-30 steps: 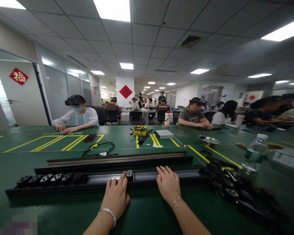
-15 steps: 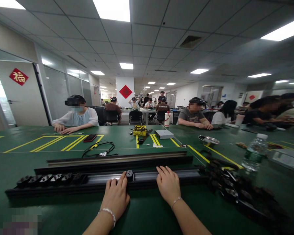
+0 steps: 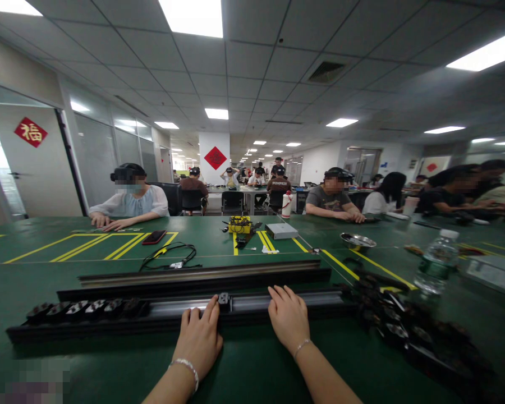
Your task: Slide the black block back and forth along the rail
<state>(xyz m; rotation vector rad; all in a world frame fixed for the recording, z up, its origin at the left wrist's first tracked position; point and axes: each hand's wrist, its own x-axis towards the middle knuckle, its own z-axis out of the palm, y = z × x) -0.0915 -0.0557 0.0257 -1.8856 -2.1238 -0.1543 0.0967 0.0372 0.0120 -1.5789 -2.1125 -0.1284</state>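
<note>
A long black track (image 3: 164,323) with a silvery channel lies across the table in front of me. In the channel sits a small dark block with a grey face (image 3: 224,299), like a socket module. My left hand (image 3: 201,332) rests over the track's near edge with fingers stretched, and its index fingertip is at the block's left side. Farther right, my right hand (image 3: 289,314) lies open over the track, apart from the block. Several similar blocks (image 3: 96,307) stand in a row at the track's left end. The undersides of both hands are hidden.
Behind the track lies a second black rail (image 3: 202,277). A heap of dark parts (image 3: 416,334) is at right, near a water bottle (image 3: 436,261) and a metal bowl (image 3: 357,241). A coiled cable (image 3: 172,253) and phone (image 3: 154,237) lie farther back. Co-workers sit across the table.
The view has shifted very slightly. Both hands stay in place on the track, and the block stands beside my left index finger as before.
</note>
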